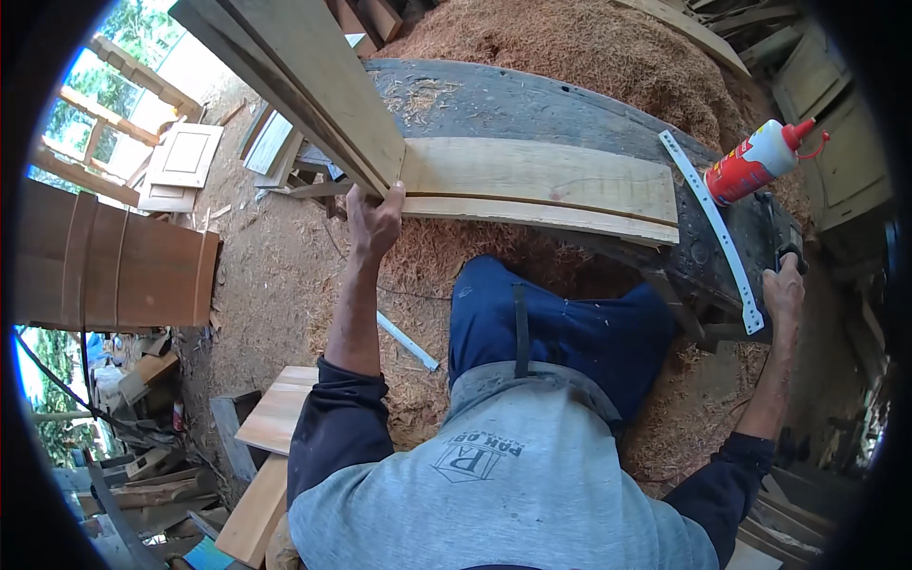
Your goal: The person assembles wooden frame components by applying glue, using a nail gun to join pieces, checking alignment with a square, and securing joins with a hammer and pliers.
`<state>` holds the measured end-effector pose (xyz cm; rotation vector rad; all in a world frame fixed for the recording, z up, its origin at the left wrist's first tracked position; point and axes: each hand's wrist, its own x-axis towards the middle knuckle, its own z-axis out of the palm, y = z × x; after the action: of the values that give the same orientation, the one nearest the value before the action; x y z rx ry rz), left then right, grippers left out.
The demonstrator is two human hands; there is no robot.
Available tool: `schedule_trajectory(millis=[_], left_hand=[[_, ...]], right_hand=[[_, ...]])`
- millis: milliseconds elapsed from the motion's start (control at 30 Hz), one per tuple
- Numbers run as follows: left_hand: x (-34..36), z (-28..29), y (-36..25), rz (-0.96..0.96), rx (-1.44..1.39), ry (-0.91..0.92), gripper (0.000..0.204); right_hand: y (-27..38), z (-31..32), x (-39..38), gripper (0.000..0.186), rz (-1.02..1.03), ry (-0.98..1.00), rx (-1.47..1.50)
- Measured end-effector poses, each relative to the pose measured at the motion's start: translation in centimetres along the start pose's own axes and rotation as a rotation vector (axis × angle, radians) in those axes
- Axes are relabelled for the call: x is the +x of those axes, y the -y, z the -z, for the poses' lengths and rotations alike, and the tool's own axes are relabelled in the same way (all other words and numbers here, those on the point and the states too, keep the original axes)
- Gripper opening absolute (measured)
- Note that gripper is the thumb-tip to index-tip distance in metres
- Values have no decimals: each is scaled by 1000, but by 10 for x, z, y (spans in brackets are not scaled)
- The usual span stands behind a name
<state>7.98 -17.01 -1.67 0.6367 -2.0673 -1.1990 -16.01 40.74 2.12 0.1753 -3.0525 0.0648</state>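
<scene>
My left hand is closed on the corner where an upright pale board meets another pale board with a long groove, lying on the worn dark bench. My right hand is closed on a black tool at the bench's right end, its full shape hard to make out. Beside that hand lie a white perforated strip and a red-and-white glue bottle with a red nozzle.
Wood shavings are heaped behind the bench. Stacked panels and brown wooden furniture stand at the left. Loose boards and a white strip lie lower left on the ground. Old cabinet doors lean at the right.
</scene>
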Motion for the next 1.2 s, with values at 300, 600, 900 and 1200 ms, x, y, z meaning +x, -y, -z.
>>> schedule_trajectory(millis=[300, 600, 900, 1200], left_hand=[[20, -20, -3, -6, -37, 127, 20], [43, -28, -9, -146, -122, 125, 30], [44, -51, -14, -299, -34, -94, 20], [42, -52, -15, -352, 22, -116, 17]], right_hand=[[-1, 92, -86, 17, -53, 336, 727], [198, 97, -22, 21, 188, 1078, 1076], [365, 80, 73, 43, 515, 1348, 813], [410, 111, 89, 39, 458, 1412, 677]])
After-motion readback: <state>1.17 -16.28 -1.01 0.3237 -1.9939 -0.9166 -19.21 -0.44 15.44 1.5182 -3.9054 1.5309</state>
